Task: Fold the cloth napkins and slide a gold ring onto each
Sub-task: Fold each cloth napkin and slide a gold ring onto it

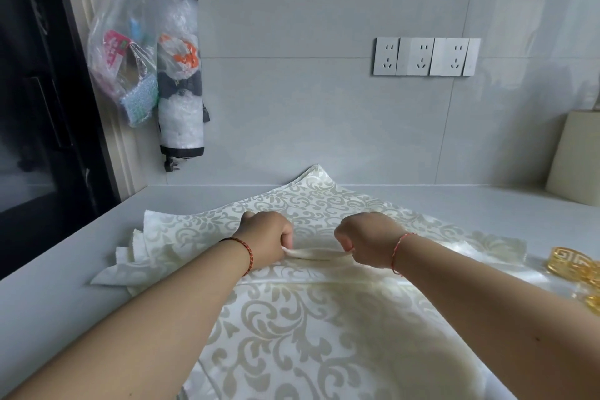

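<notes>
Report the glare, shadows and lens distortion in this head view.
Head view: glare whitens the napkin near the gold rings; soft shadows lie under both forearms; wide-angle bending curves the counter edge and the window frame; left hand and right hand stay sharp.

My left hand [269,234] and right hand [367,237] each pinch a raised fold across the cream damask napkin [292,318] spread on the grey tabletop [81,237], more napkins [130,256] lying beneath at left, gold rings [571,261] at right.
</notes>
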